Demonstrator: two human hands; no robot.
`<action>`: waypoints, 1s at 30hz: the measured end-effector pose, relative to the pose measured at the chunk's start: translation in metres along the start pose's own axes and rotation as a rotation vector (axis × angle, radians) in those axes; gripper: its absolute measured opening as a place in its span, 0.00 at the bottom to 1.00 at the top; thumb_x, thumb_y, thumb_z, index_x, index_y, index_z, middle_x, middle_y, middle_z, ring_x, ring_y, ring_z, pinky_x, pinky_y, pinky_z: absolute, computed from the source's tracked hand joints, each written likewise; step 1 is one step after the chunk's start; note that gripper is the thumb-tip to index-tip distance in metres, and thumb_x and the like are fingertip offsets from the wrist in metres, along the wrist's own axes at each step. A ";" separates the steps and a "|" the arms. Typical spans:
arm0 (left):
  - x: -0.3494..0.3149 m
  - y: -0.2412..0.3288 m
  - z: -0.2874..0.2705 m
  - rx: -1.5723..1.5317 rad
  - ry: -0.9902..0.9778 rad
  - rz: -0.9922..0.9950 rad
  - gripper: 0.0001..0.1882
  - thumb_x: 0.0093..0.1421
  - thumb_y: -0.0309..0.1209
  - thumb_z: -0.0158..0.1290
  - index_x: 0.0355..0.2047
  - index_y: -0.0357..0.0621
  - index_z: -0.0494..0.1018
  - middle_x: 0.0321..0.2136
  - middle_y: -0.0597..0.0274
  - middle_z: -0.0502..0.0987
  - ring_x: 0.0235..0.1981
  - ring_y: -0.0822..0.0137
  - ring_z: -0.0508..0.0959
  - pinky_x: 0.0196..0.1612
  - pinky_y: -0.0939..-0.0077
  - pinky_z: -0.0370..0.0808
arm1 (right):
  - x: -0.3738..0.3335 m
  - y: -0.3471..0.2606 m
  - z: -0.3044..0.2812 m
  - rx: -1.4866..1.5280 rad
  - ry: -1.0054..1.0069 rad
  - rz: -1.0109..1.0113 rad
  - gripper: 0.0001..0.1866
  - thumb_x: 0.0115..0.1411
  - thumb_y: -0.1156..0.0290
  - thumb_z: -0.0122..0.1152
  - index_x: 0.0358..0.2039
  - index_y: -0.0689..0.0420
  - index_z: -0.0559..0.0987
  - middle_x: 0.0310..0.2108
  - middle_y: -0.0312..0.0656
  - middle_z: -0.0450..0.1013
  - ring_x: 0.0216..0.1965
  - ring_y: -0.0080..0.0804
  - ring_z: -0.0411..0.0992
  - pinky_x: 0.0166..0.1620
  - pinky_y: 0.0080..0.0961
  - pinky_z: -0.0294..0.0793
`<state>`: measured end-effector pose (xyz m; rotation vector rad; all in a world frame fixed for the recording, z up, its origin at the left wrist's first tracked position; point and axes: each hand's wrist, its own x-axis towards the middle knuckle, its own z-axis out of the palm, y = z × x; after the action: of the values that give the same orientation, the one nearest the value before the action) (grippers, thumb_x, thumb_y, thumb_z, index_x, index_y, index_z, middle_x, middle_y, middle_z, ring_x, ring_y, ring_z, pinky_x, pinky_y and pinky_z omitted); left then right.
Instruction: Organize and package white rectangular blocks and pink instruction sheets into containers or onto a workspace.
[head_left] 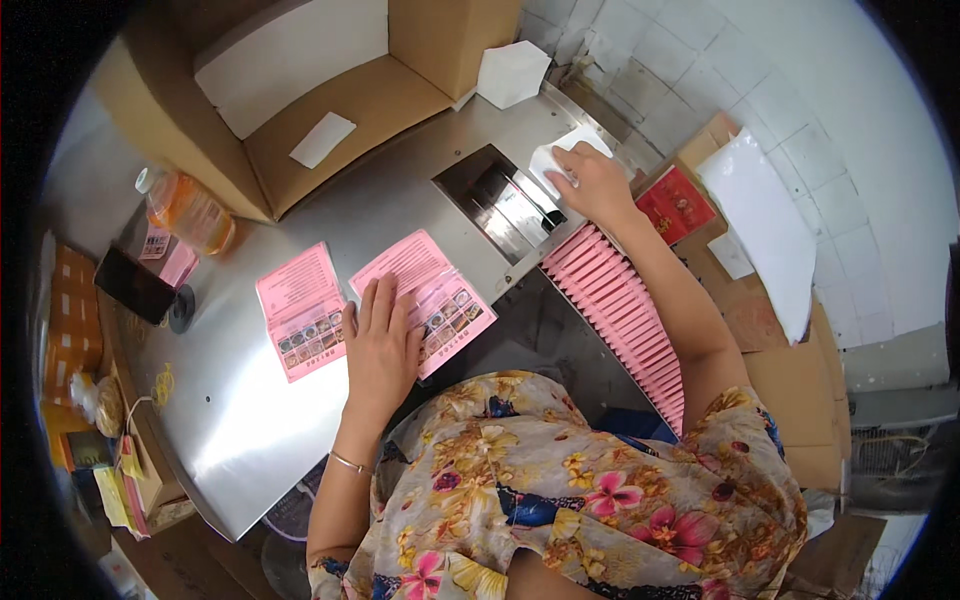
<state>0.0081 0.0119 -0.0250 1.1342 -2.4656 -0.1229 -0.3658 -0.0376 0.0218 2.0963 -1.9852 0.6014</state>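
Observation:
My left hand (382,335) lies with fingers stretched flat over the right one of two pink printed sheets (405,262), which have small pictures on their lower halves. The other pink sheet (298,285) rests just left of it on the metal table. My right hand (592,187) is reached out to the far right, thumb and fingers closed on a small stack of white paper (545,162). Beneath my right forearm runs a long row of pink folded pieces (615,315), standing close together. A dark rectangular opening (490,190) with a shiny metal plate is set into the tabletop beside that hand.
An open cardboard box (420,85) holding a white slip (322,140) stands at the back. A bottle of orange liquid (190,212) and a dark phone (137,285) are at left. White paper (512,75) and a white plastic-wrapped pack (755,220) sit near the tiled wall.

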 end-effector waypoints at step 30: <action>0.056 0.021 0.026 -0.102 0.152 0.037 0.46 0.50 0.38 0.64 0.68 0.48 0.58 0.66 0.48 0.61 0.66 0.45 0.62 0.66 0.41 0.52 | 0.001 -0.160 0.093 -0.012 -0.131 -0.657 0.24 0.49 0.66 0.65 0.50 0.50 0.81 0.52 0.44 0.76 0.57 0.47 0.70 0.69 0.64 0.44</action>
<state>-0.0494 -0.0184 -0.0242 1.0158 -2.3180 -0.1452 -0.1928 -0.0627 -0.0392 2.6244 -1.2061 0.3252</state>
